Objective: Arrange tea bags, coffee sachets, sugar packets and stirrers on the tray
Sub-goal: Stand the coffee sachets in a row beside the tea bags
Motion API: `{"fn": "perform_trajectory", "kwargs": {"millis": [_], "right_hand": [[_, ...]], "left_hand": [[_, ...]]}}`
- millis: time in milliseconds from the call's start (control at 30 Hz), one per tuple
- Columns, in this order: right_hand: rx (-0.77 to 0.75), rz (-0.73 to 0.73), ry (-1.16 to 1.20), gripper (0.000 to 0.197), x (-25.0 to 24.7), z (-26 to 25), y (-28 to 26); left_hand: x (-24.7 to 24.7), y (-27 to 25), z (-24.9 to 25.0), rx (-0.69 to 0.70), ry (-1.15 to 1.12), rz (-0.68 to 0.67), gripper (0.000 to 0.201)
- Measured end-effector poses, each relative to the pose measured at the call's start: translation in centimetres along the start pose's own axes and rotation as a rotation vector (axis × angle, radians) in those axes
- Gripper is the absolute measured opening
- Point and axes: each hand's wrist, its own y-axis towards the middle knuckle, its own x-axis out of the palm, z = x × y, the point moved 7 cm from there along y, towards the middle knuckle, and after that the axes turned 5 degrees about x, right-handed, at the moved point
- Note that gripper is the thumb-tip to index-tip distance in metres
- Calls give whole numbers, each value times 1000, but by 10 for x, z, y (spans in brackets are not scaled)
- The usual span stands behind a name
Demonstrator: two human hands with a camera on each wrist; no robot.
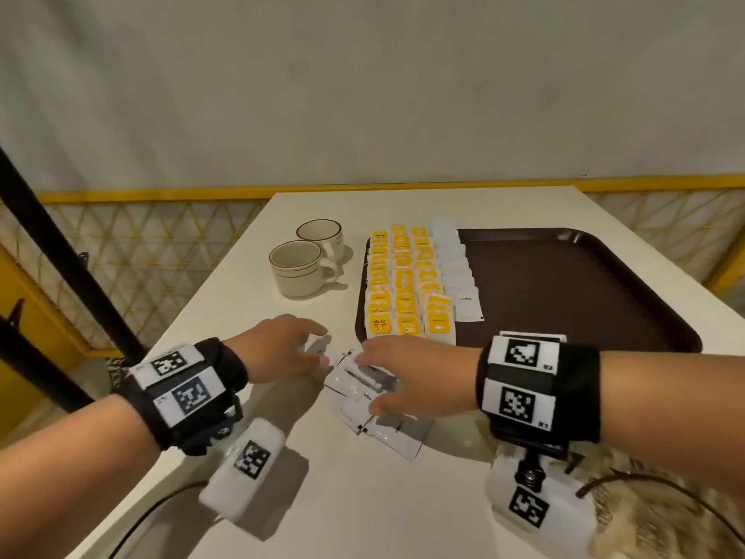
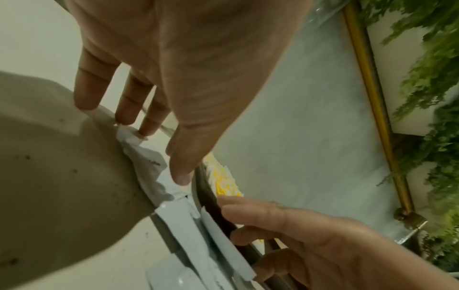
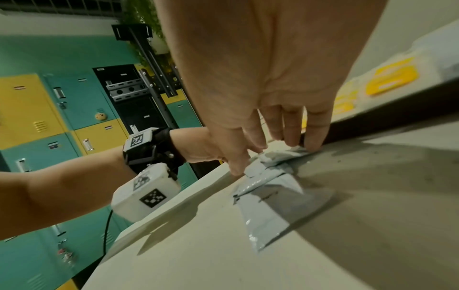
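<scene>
White sachets [image 1: 363, 387] lie under both hands' fingertips (table-side).

On the table [image 1: 282, 498]: tray [image 1: 584, 284] at right rear, two cups [image 1: 306, 264] just left of it, one behind the other. On the tray's left part: rows of tea bags [image 1: 403, 284], a column of sachets [image 1: 457, 272] just right of them. In front of the tray, on the table: loose overlapping sachets [image 1: 375, 401], left hand [image 1: 282, 349] at their left end, right hand [image 1: 411, 375] on top.
</scene>
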Motion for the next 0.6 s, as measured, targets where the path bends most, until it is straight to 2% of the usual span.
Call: {"fn": "perform_trajectory", "kwargs": {"millis": [133, 233, 333, 400, 467, 500, 533, 600], "right_hand": [[-2, 61, 24, 47, 1, -9, 5], [2, 73, 39, 66, 7, -9, 5], [8, 13, -33, 93, 16, -10, 1], [-11, -47, -127, 97, 21, -13, -2], [-77, -52, -141, 86, 24, -21, -1], [-105, -44, -127, 77, 24, -25, 0], [-126, -35, -123, 66, 24, -27, 1], [-161, -18, -176, 42, 23, -33, 1]], "left_hand": [[5, 7, -2, 14, 1, 20, 59], [8, 6, 0, 43, -45, -23, 44], [6, 4, -4, 35, -116, -72, 26], [4, 1, -7, 12, -266, -81, 14], [5, -5, -10, -59, -598, -128, 9], [6, -7, -10, -75, -738, -169, 12], [9, -8, -11, -69, -799, -210, 22], [16, -10, -14, -44, -782, -281, 46]]}}
